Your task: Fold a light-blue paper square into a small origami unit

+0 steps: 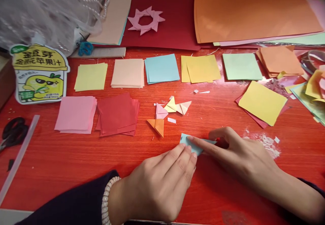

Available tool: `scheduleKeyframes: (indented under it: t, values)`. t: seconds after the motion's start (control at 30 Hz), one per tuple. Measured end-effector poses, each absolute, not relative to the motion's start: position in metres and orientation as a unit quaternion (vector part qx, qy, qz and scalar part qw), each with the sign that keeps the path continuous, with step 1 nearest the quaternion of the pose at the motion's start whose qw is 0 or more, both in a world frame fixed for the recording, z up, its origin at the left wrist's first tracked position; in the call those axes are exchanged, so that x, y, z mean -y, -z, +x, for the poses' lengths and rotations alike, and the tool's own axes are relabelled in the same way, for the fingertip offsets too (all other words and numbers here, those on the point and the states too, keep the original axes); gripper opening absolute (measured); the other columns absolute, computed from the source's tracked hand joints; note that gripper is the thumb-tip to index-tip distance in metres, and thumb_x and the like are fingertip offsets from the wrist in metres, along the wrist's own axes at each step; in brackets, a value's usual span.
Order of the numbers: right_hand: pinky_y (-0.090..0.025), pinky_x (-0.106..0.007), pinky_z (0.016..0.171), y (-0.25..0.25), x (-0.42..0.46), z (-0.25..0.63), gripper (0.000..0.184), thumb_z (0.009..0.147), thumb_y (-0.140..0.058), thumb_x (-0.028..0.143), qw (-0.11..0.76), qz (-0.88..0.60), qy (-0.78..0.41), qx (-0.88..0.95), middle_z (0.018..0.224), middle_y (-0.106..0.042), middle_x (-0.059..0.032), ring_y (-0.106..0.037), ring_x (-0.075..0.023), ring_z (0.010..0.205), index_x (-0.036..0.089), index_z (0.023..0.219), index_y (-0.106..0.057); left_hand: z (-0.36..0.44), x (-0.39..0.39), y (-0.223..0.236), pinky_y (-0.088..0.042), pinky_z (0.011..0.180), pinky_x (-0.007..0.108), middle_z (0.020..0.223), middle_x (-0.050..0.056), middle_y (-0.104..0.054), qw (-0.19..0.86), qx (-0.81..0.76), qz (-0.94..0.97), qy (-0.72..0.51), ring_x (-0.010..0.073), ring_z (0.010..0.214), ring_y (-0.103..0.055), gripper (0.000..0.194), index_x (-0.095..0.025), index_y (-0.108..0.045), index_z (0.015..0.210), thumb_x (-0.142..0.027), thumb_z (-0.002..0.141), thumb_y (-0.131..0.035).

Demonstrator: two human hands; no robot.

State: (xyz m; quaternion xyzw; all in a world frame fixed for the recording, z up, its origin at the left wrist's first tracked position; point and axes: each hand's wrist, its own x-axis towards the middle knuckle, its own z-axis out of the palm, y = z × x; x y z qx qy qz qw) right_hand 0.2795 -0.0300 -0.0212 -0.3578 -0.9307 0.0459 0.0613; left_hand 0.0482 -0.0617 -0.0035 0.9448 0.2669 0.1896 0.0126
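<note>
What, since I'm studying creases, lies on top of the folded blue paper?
The left hand and right hand rest on the folded blue paper; blue surface shows between them, but parts under them cannot be seen.

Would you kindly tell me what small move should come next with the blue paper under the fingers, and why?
Perhaps press a crease along the blue paper with the right hand: its index finger lies there, and the left hand seems to steady it.
</note>
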Motion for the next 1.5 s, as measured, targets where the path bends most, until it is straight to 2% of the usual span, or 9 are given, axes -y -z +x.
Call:
scheduleKeyframes:
  t: [0.5, 0.7, 0.8, 0.87, 0.97, 1.03, 1.13, 1.27, 1.5]
  values:
    - [-0.032, -0.020, 0.041, 0.020, 0.030, 0.277, 0.049, 0.090, -0.029, 0.011, 0.047, -0.346, -0.033, 0.936, 0.091, -0.050, -0.0068, -0.053, -0.0088, 0.052, 0.031, 0.134, -0.032, 0.049, 0.063, 0.004, -0.052, 0.089, 0.035, 0.106, 0.014, -0.064, -0.010, -0.321, 0.929, -0.182, 0.0293, 0.105, -0.057, 0.034, -0.003, -0.059, 0.107, -0.020, 0.077, -0.059]
    - [-0.027, -0.020, 0.039, 0.022, 0.032, 0.276, 0.048, 0.090, -0.031, 0.013, 0.055, -0.351, -0.028, 0.934, 0.091, -0.052, -0.0063, -0.050, -0.0076, 0.050, 0.032, 0.134, -0.033, 0.052, 0.062, 0.004, -0.052, 0.089, 0.037, 0.108, 0.018, -0.063, -0.007, -0.358, 0.917, -0.174, 0.0295, 0.106, -0.057, 0.027, -0.008, -0.063, 0.101, -0.020, 0.078, -0.059]
    - [-0.030, -0.020, 0.040, 0.023, 0.032, 0.279, 0.047, 0.089, -0.034, 0.014, 0.058, -0.353, -0.035, 0.933, 0.092, -0.054, -0.0061, -0.050, -0.0082, 0.052, 0.032, 0.132, -0.036, 0.052, 0.062, 0.003, -0.052, 0.089, 0.038, 0.107, 0.018, -0.063, -0.008, -0.357, 0.918, -0.170, 0.0298, 0.106, -0.056, 0.026, -0.008, -0.064, 0.101, -0.020, 0.078, -0.060]
    - [-0.038, -0.022, 0.046, 0.022, 0.031, 0.282, 0.043, 0.088, -0.040, 0.014, 0.079, -0.341, -0.039, 0.936, 0.097, -0.056, -0.0072, -0.055, -0.0106, 0.059, 0.028, 0.128, -0.043, 0.051, 0.062, 0.002, -0.052, 0.089, 0.038, 0.106, 0.018, -0.063, -0.007, -0.354, 0.920, -0.167, 0.0297, 0.106, -0.056, 0.026, -0.008, -0.064, 0.101, -0.020, 0.078, -0.060]
    - [-0.048, -0.032, 0.068, 0.014, 0.029, 0.284, 0.034, 0.082, -0.055, 0.015, 0.144, -0.296, -0.032, 0.944, 0.107, -0.059, -0.0112, -0.059, -0.0190, 0.086, 0.017, 0.115, -0.053, 0.050, 0.061, 0.001, -0.051, 0.090, 0.038, 0.107, 0.017, -0.063, -0.009, -0.349, 0.923, -0.162, 0.0293, 0.106, -0.057, 0.028, -0.008, -0.063, 0.103, -0.021, 0.078, -0.060]
    - [-0.046, -0.037, 0.084, 0.009, 0.028, 0.283, 0.033, 0.079, -0.059, 0.016, 0.166, -0.249, -0.040, 0.953, 0.109, -0.061, -0.0115, -0.054, -0.0226, 0.105, 0.012, 0.112, -0.054, 0.049, 0.060, 0.002, -0.051, 0.090, 0.037, 0.108, 0.017, -0.063, -0.011, -0.344, 0.925, -0.161, 0.0291, 0.106, -0.057, 0.028, -0.008, -0.062, 0.103, -0.021, 0.078, -0.060]
    - [-0.040, -0.036, 0.099, 0.007, 0.028, 0.281, 0.036, 0.083, -0.054, 0.014, 0.152, -0.200, -0.084, 0.964, 0.114, -0.061, -0.0102, -0.043, -0.0201, 0.122, 0.006, 0.118, -0.050, 0.047, 0.059, 0.002, -0.051, 0.090, 0.037, 0.109, 0.017, -0.062, -0.010, -0.334, 0.930, -0.156, 0.0291, 0.108, -0.055, 0.030, -0.008, -0.061, 0.106, -0.022, 0.079, -0.059]
    - [-0.039, -0.040, 0.102, 0.012, 0.029, 0.281, 0.038, 0.087, -0.046, 0.012, 0.129, -0.177, -0.119, 0.969, 0.127, -0.052, -0.0120, -0.037, -0.0225, 0.126, 0.003, 0.124, -0.045, 0.045, 0.056, 0.002, -0.051, 0.089, 0.035, 0.113, 0.017, -0.060, -0.005, -0.335, 0.930, -0.151, 0.0279, 0.109, -0.054, 0.034, -0.009, -0.059, 0.110, -0.025, 0.080, -0.058]
    - [-0.038, -0.038, 0.103, 0.012, 0.031, 0.284, 0.037, 0.088, -0.040, 0.009, 0.138, -0.187, -0.122, 0.965, 0.127, -0.052, -0.0122, -0.036, -0.0217, 0.127, 0.003, 0.123, -0.046, 0.044, 0.055, 0.002, -0.052, 0.087, 0.033, 0.108, 0.016, -0.063, -0.012, -0.328, 0.931, -0.162, 0.0267, 0.105, -0.057, 0.032, -0.010, -0.062, 0.106, -0.027, 0.080, -0.059]
